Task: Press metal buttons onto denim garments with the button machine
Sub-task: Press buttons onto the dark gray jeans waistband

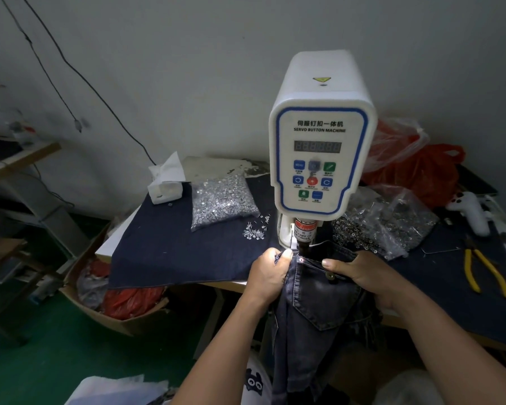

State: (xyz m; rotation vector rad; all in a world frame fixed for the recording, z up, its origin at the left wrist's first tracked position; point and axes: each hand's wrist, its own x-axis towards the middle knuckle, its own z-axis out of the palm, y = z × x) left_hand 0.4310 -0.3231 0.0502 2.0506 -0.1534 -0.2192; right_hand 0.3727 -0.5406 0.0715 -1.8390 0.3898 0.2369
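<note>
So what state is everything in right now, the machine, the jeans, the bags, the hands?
Machine: upright, display unlit.
Jeans: held under the press head, hanging off the table edge.
Left hand: pinches the jeans' edge.
Right hand: grips the jeans, thumb on top.
Left bag: lying flat, some pieces spilled beside it.
Right bag: open, rings spilling out.
Pliers: lying unused.

Button machine (319, 147) stands between two button bags (221, 197), pliers (487, 271) far right
</note>
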